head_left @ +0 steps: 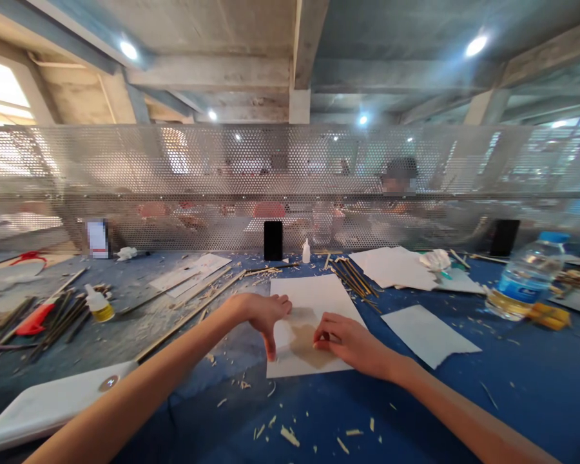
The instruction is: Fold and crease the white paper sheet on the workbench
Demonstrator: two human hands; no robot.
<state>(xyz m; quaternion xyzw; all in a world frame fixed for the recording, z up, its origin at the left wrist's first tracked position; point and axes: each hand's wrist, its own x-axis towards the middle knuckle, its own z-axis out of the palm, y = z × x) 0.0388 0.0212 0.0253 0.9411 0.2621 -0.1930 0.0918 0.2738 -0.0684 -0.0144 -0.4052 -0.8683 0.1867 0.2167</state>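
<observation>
A white sheet of paper (309,290) lies on the blue table in front of me. My left hand (267,316) is at the sheet's left edge, thumb and fingers spread apart, with nothing in it. Over the right half of the sheet is my right hand (343,338), its fingers curled and the thumb and fingertips pinched together. Whatever may be between those fingertips is too small to make out. Both hands cast a shadow on the paper.
Thin sticks (355,277) lie beyond the sheet, near a small white bottle (306,251) and a black phone (273,240). A yellow-labelled glue bottle (99,304) stands left; a water bottle (524,277) stands right. Wood shavings (290,436) litter the table. A perforated screen (212,187) runs behind.
</observation>
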